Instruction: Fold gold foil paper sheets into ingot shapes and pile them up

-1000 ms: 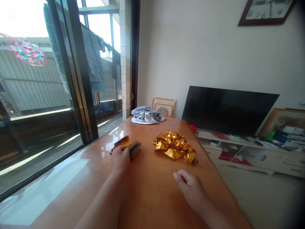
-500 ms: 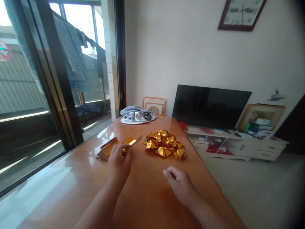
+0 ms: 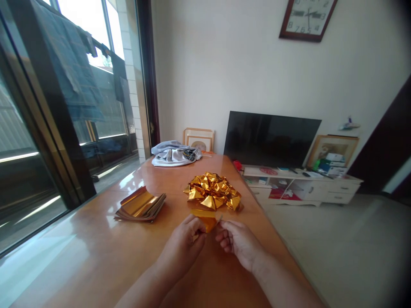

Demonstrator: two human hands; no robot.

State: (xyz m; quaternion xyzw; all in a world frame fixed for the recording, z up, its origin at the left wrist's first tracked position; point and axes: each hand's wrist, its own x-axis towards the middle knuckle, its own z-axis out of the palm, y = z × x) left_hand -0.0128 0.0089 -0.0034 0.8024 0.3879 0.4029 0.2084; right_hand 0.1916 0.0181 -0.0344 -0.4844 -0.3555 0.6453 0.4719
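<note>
Between my two hands, just above the table, is a sheet of gold foil paper point(image 3: 209, 222). My left hand point(image 3: 188, 239) is closed on its left side, thumb and fingers pinching it. The fingertips of my right hand point(image 3: 237, 239) pinch the sheet's right corner, with the other fingers curled. Beyond the hands lies a heap of folded gold foil pieces point(image 3: 213, 191). To the left rests a stack of gold foil sheets point(image 3: 141, 205), its top sheets curling up.
The glossy wooden table point(image 3: 128, 256) runs away from me towards the wall. At its far end lie bundled grey clothes point(image 3: 176, 155) and picture frames point(image 3: 199, 139). A television point(image 3: 271, 139) stands on a white cabinet point(image 3: 334, 192) to the right; a glass sliding door is at left.
My left hand has moved right from the stack, bringing a foil sheet along. My right hand has met it and taken the sheet's corner. The view has turned slightly right.
</note>
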